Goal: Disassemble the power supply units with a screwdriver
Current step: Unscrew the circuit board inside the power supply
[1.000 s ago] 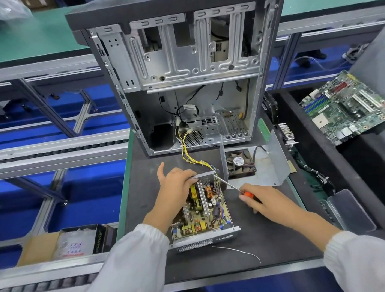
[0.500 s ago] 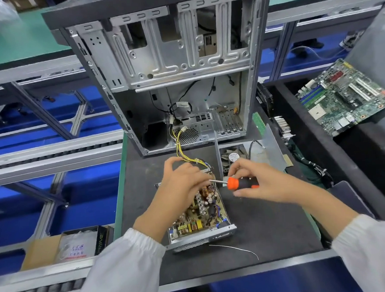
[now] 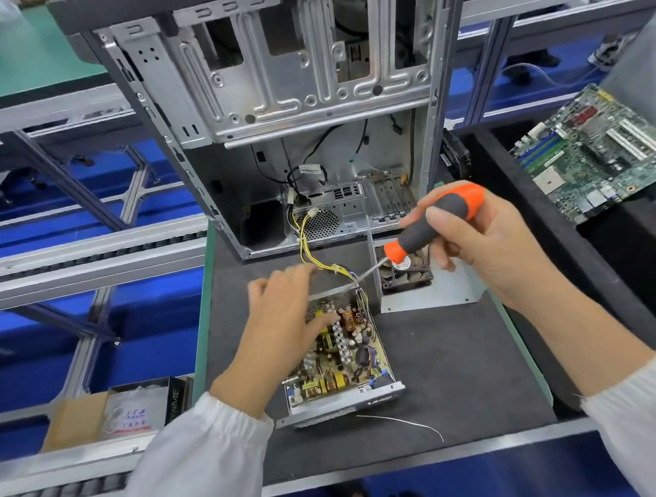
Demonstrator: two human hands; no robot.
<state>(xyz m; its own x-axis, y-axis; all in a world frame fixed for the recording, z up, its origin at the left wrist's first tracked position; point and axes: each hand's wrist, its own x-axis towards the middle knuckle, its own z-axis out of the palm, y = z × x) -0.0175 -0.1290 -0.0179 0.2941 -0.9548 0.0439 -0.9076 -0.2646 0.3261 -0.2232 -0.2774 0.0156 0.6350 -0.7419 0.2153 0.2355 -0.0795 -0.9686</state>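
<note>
Orange-handled screwdriver [image 3: 428, 226] gripped in the right hand [image 3: 486, 247], tip at the power supply [image 3: 343, 346]; left hand [image 3: 284, 319] rests open-fingered on it.

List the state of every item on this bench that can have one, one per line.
Silver metal power supply unit: cover off, circuit board exposed, lying on the mat.
Orange-and-grey screwdriver: gripped, tip at the unit's far corner.
Left hand: resting on the unit.
Right hand: gripping the screwdriver.
Grey metal computer case: side open, gutted.
Black fan: on the detached cover.
Green motherboard: removed, lying aside.
</note>
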